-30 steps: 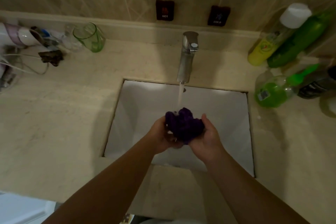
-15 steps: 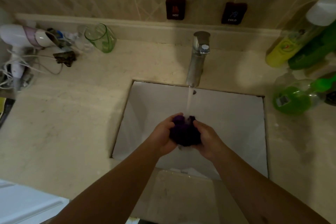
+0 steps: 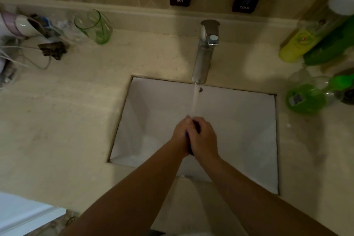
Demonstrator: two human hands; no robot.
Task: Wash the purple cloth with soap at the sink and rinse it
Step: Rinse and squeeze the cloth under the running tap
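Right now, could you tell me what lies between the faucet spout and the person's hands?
In the head view, only the running water stream spans from the faucet to both hands, left hand and right hand.

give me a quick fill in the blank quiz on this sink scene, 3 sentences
1. Water runs from the faucet onto the two ____ pressed together over the sink.
2. The purple cloth is squeezed ____ the left hand and right hand.
3. The green glass stands on the counter, ____ of the faucet.

Missing words: hands; between; left
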